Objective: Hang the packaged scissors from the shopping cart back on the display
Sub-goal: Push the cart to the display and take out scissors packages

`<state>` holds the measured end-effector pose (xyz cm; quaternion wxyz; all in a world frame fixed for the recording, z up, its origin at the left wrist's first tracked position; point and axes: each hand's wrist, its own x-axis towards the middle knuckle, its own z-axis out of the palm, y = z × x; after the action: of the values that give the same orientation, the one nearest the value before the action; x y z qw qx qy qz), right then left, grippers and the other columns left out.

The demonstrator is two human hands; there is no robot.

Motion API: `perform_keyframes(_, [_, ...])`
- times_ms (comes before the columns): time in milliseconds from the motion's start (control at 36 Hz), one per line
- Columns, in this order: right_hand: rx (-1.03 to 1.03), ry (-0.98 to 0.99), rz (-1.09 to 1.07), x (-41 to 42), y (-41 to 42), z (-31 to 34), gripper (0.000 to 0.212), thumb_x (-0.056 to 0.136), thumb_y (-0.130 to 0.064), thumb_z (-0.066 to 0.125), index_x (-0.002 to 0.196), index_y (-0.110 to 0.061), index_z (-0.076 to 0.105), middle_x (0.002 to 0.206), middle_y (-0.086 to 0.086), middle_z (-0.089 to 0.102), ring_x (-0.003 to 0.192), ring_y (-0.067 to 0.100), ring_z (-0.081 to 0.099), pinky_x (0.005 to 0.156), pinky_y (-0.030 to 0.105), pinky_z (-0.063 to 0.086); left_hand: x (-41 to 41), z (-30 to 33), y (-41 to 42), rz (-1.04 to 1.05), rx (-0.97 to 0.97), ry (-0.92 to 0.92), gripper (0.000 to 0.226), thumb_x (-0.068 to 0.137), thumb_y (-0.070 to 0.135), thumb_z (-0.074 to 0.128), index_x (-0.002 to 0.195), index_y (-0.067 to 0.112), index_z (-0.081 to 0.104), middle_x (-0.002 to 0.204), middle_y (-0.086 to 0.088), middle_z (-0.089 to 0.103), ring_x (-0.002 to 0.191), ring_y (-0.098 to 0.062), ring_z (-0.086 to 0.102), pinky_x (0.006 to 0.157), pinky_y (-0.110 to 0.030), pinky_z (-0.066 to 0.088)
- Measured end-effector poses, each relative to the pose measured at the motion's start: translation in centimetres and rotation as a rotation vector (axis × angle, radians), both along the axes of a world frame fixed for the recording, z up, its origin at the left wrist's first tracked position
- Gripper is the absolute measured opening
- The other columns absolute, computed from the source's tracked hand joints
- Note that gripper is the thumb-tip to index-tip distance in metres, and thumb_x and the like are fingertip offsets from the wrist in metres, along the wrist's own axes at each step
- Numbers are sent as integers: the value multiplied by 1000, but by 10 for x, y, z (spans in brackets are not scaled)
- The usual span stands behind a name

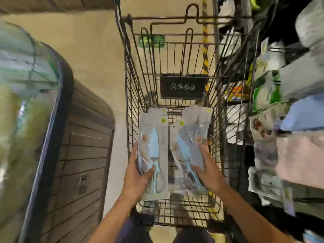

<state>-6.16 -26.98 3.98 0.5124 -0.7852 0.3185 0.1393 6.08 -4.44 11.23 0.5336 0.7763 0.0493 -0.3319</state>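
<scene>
Inside the wire shopping cart [133,95] lie packaged light-blue scissors on white cards. My left hand [138,174] grips the left package [154,137] at its lower left edge, thumb over the front near the handles. My right hand [208,171] holds the lower right part of the right package [185,148], fingers spread along its face and thumb across the handles. Another package [199,118] lies behind the right one, partly hidden. The display with hanging goods [273,120] stands to the right of the cart, blurred.
A black sign plate [183,86] hangs on the cart's far wall. On the left stands a curved wooden-slatted counter [82,155] with a glass-topped bin [22,102]. Beige floor [98,50] runs ahead between them. Packaged goods crowd the right-hand shelves.
</scene>
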Motion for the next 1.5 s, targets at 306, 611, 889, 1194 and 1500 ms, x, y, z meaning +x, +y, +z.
perform_keyframes(306, [112,-295,-475,-23,16,164,64,90,-14,75,135,-40,39,123,-25,53,103,-17,56,77,1,45,14,149,9,-252,-145,-246,99,76,42,82,155,44,22,153,20,41,135,6,45,106,-23,46])
perform_keyframes(611, [-20,-534,-681,-64,89,247,81,85,-8,78,147,-41,38,127,-28,62,111,-3,65,81,17,57,34,196,49,-461,-277,-365,97,84,19,80,151,54,19,156,24,35,136,5,42,95,0,40])
perform_keyframes(889, [-178,-561,-918,-112,185,282,82,84,-13,79,149,-39,37,125,-31,63,115,0,64,88,17,53,30,210,71,-647,-406,-320,101,82,9,80,154,48,21,156,23,35,131,18,40,103,-19,46])
perform_keyframes(1194, [-263,-599,-1087,-165,242,309,77,86,-10,76,147,-40,38,130,-37,57,121,-5,59,94,18,54,-22,226,76,-800,-500,-317,100,82,11,80,148,59,21,147,37,34,138,-2,38,99,-16,44])
perform_keyframes(1500, [-424,-682,-1309,-295,314,336,79,88,-17,75,147,-53,36,151,-26,44,136,3,48,107,38,50,-137,264,72,-1064,-622,-372,97,82,22,80,148,61,20,156,32,29,144,-10,37,116,-48,37])
